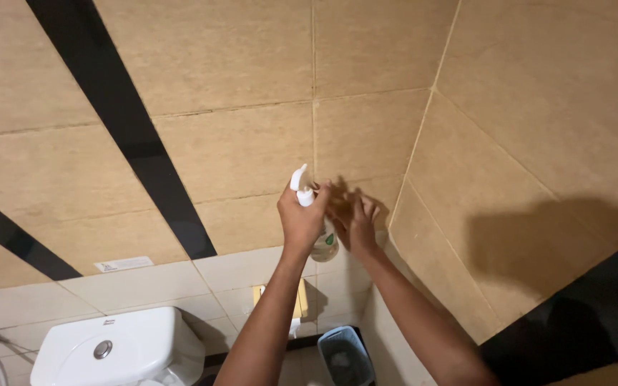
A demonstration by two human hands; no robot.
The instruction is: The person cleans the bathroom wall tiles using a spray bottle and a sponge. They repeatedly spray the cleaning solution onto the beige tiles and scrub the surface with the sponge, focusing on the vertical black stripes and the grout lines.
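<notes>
Head view looks at a tiled bathroom wall, with both bare arms reaching up from the bottom centre of the frame. Near the middle, the left hand (pixel 300 218) is clenched around the neck of a small clear plastic spray bottle with a white trigger nozzle (pixel 311 214). The bottle stands upright, its white nozzle poking out above the fist and its rounded clear base, with a green patch on the label, showing below it. Just right of the bottle, the right hand (pixel 357 225) is released, fingers spread and raised, palm turned toward the bottle; whether it touches the bottle cannot be told.

Behind the hands runs the wall of large beige stone-look tiles (pixel 237 93), which meets a second wall in a corner line right of centre. A wide glossy black diagonal stripe (pixel 126 129) crosses the upper left of the frame, and another black band cuts across the far left edge. At the lower left sits a white ceramic toilet cistern with a round chrome flush button (pixel 119 350). Between the forearms, low in the frame, a small yellow and white box (pixel 300 299) rests against the pale lower tiles, and a grey waste bin with a light liner (pixel 345 361) stands below it at the bottom centre.
</notes>
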